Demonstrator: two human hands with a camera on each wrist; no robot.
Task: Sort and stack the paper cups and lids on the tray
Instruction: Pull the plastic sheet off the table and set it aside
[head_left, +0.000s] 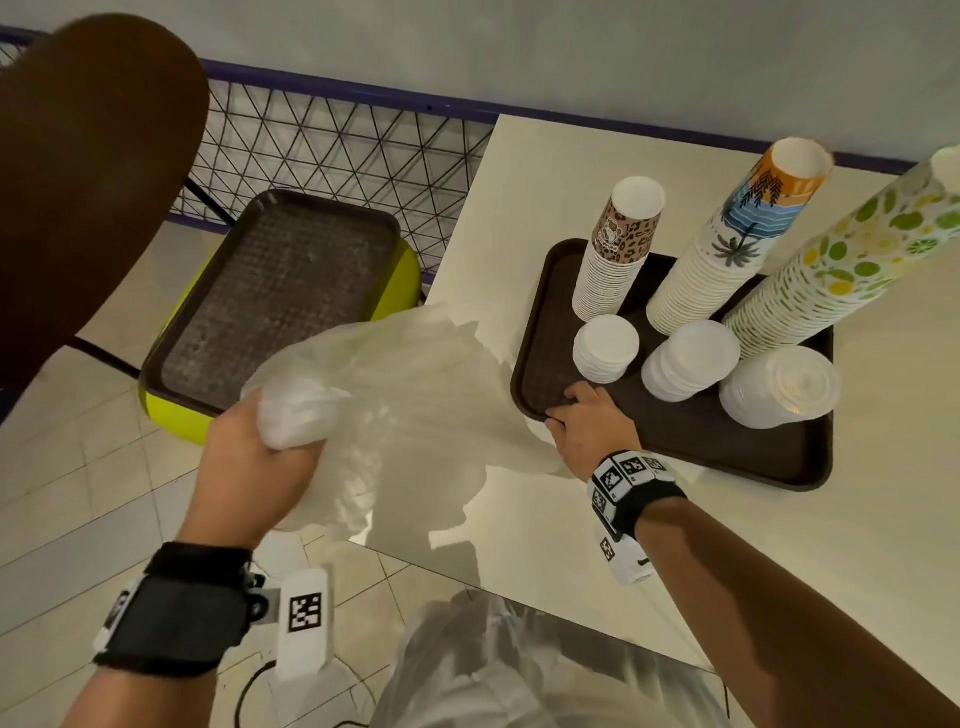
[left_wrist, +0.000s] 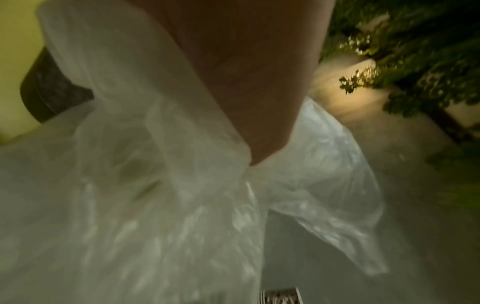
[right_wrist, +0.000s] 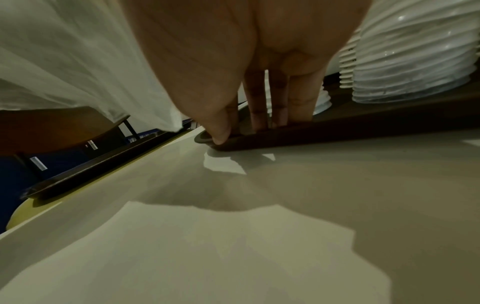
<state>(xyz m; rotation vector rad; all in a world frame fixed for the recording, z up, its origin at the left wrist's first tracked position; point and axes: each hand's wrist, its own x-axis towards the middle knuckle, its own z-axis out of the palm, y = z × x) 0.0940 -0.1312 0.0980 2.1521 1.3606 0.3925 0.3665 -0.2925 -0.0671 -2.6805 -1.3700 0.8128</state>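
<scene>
- My left hand (head_left: 249, 457) is closed on a bunched handful of a clear plastic bag (head_left: 395, 395); the bag billows over the left edge of the desk (head_left: 519, 519) and hides my fingers in the left wrist view, which is blurred.
- My right hand (head_left: 587, 426) grips the near left corner of the brown tray (head_left: 675, 441), thumb (right_wrist: 221, 135) under the rim and fingers (right_wrist: 301, 102) inside it.
- On that tray, along its far edge, stand three cup stacks: leopard-print (head_left: 618, 249), palm-print (head_left: 737, 239) and lime-print (head_left: 841, 260), the last cut off by the frame.
- In front of them sit three lid stacks (head_left: 691, 358); I cannot count them.
- A second tray (head_left: 270, 301) rests on a yellow-green stool (head_left: 171, 415) left of the desk, partly behind the bag.
</scene>
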